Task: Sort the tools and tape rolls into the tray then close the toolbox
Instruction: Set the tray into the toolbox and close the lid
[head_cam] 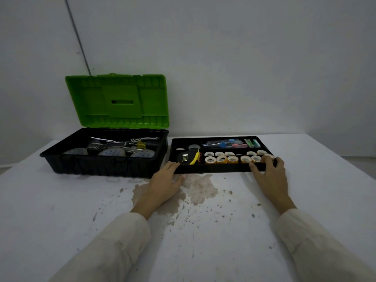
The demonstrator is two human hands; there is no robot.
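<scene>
The left grip curls over the near left corner of the black tray; the right grip clasps its near right corner, fingers over the rim. No writing is legible. Tape rolls fill the tray's near row beside a yellow-black tape measure. The toolbox, green lid raised, sits at the surface's far left, touching the tray.
</scene>
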